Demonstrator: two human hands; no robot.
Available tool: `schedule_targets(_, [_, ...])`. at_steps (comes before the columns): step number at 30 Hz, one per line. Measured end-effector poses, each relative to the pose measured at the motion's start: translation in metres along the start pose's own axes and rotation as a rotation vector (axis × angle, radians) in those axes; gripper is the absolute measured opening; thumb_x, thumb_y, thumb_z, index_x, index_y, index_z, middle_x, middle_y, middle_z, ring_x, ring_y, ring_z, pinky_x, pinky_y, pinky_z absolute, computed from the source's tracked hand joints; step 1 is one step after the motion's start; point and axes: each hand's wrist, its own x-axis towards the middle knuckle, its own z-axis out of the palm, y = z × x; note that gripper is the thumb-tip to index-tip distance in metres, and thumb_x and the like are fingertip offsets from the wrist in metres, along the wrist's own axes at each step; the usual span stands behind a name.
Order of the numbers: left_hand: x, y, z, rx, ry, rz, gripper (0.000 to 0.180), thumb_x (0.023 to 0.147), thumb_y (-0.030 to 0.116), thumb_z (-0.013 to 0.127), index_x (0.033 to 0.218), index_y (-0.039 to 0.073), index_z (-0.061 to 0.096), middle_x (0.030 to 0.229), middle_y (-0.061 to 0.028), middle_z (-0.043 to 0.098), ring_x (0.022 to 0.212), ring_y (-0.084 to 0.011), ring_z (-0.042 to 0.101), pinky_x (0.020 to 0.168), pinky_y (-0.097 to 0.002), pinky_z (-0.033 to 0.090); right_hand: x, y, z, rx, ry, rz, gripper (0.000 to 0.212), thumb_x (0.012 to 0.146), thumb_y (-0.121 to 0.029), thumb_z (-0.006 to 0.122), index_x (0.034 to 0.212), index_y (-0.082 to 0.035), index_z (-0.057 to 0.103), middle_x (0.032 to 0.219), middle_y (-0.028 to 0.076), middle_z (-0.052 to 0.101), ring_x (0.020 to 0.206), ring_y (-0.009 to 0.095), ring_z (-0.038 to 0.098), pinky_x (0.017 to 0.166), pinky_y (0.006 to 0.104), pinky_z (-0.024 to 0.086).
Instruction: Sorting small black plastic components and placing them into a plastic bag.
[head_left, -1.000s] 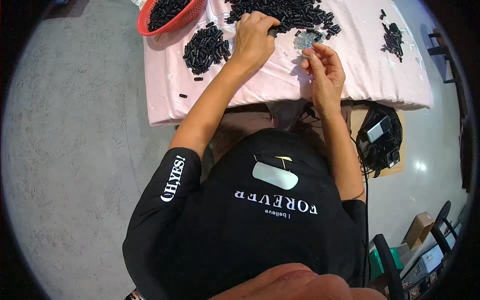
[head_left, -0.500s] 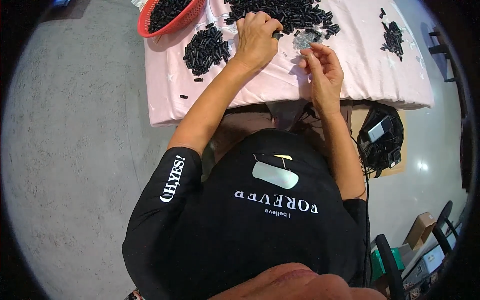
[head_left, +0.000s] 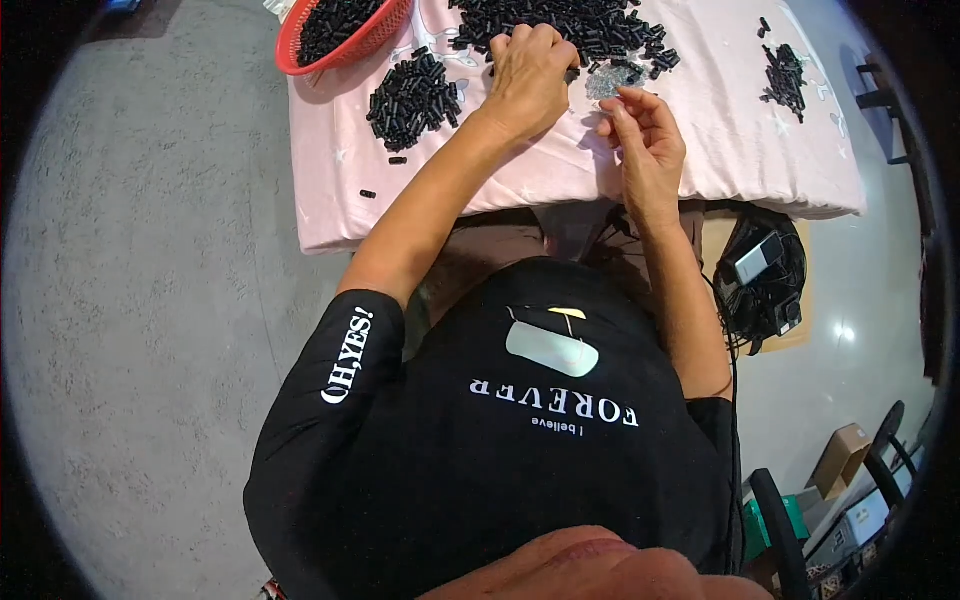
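My left hand (head_left: 532, 85) is bent over the near edge of a large pile of small black cylindrical pieces (head_left: 575, 22). Its fingers are closed, and one black cylindrical piece (head_left: 571, 75) shows at its thumb side. To the right, my right hand (head_left: 652, 145) hovers above the cloth with thumb and forefinger brought together. Whatever those tips hold is too small to make out. Just beyond them lies a heap of small clear pieces (head_left: 612, 80). A second pile of black pieces (head_left: 412, 100) sits left of my left hand.
A red plastic basket (head_left: 345, 52) of black pieces stands at the far left of the pink cloth-covered table (head_left: 400, 215). Two loose pieces lie near the left edge. Another small black pile (head_left: 787, 82) is at the right. Below the right edge is a black bag with cables (head_left: 765, 285).
My left hand has shifted slightly to the right, and the black piece at its thumb has moved with it. My right hand has barely moved.
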Motion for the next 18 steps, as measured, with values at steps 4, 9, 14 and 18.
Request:
schedule_targets(4, [-0.005, 0.012, -0.021, -0.234, -0.034, 0.024, 0.023, 0.075, -0.002, 0.057, 0.095, 0.006, 0.065, 0.094, -0.0112, 0.062, 0.091, -0.0322, 0.058, 0.081, -0.0402, 0.045, 0.000, -0.002, 0.001, -0.035, 0.020, -0.017, 0.023, 0.097, -0.009, 0.059, 0.118, 0.000, 0.058, 0.100, 0.007, 0.065, 0.080, 0.009, 0.060, 0.070, 0.0206, 0.047])
schedule_targets(9, [-0.009, 0.032, -0.038, -0.578, -0.113, -0.003, 0.025, 0.079, -0.002, 0.057, 0.103, 0.002, 0.063, 0.092, -0.0136, 0.066, 0.081, -0.0244, 0.066, 0.073, -0.0336, 0.052, 0.002, -0.003, 0.001, -0.039, 0.005, 0.001, 0.020, 0.094, -0.004, 0.061, 0.114, 0.001, 0.058, 0.091, 0.004, 0.064, 0.079, 0.008, 0.063, 0.068, 0.0199, 0.050])
schedule_targets(14, [-0.016, 0.026, -0.033, -0.774, -0.142, -0.140, 0.022, 0.079, -0.003, 0.058, 0.100, 0.001, 0.065, 0.093, -0.0134, 0.066, 0.082, -0.0246, 0.066, 0.074, -0.0331, 0.051, 0.002, -0.001, -0.001, -0.001, -0.012, 0.047, 0.016, 0.095, -0.004, 0.059, 0.110, 0.001, 0.060, 0.091, 0.004, 0.065, 0.077, 0.008, 0.063, 0.067, 0.0197, 0.050])
schedule_targets(18, [-0.023, 0.010, -0.025, -0.316, -0.082, 0.046, 0.024, 0.075, -0.003, 0.059, 0.097, 0.005, 0.066, 0.094, -0.0108, 0.060, 0.091, -0.0320, 0.058, 0.081, -0.0400, 0.047, 0.004, -0.003, -0.002, 0.015, 0.012, 0.058, 0.015, 0.098, -0.005, 0.056, 0.110, 0.002, 0.061, 0.090, 0.007, 0.067, 0.076, 0.008, 0.061, 0.067, 0.0197, 0.047])
